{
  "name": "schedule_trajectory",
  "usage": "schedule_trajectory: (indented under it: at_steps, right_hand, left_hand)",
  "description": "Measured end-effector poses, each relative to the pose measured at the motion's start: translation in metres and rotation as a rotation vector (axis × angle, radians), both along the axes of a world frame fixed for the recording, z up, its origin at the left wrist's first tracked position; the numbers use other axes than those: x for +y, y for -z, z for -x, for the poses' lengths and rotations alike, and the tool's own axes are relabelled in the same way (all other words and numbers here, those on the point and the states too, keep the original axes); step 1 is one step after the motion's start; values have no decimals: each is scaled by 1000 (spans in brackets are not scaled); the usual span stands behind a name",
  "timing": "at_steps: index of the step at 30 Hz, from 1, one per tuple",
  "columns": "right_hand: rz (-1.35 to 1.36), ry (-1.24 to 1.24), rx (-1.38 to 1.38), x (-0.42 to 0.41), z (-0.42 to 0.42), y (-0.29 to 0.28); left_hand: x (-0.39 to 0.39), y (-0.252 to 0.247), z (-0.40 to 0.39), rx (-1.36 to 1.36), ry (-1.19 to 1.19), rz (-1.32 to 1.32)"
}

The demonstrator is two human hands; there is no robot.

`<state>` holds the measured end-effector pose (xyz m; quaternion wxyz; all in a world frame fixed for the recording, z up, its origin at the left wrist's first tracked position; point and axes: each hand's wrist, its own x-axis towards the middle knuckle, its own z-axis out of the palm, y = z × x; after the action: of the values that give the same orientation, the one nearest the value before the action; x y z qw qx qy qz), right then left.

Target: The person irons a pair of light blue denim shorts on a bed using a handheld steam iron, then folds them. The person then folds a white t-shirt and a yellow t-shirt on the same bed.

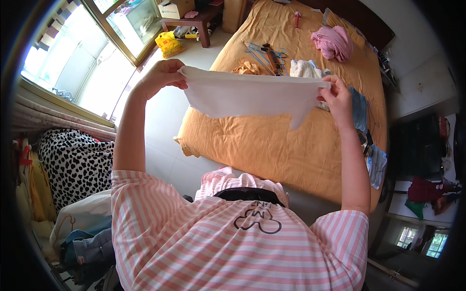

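Note:
A white cloth, perhaps a garment (pixel 251 96), is stretched between my two hands above the near part of the bed (pixel 269 152). My left hand (pixel 165 78) pinches its upper left corner. At the other end, my right hand (pixel 336 94) grips the upper right corner. The top edge runs nearly straight, while the lower edge hangs loose with a small flap drooping at the right. Behind the cloth, blue and dark hangers (pixel 267 58) lie on the orange bedsheet beside a crumpled orange cloth (pixel 249 67) and a cream knitted item (pixel 305 69), partly hidden.
A pink bundled cloth (pixel 333 43) rests further up the bed. Folded blue fabric (pixel 358 109) lies along its right side. A yellow bag (pixel 169 44) stands on the floor near a wooden bench (pixel 193 23). At left is a black-and-white spotted cover (pixel 78 163).

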<state>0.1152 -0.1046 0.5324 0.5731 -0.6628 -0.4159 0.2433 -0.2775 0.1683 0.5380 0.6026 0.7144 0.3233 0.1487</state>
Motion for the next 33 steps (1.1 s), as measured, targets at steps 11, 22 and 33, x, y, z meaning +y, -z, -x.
schedule_trajectory:
  at_steps: [11, 22, 33]
  right_hand:
    - [478, -48, -155, -17, -33, 118]
    - [132, 142, -772, -90, -43, 211]
    - [498, -118, -516, -108, 64, 400]
  left_hand:
    - [-20, 124, -51, 99, -213, 122]
    - [-136, 291, -82, -72, -385, -241]
    - [-187, 471, -70, 589, -281, -121]
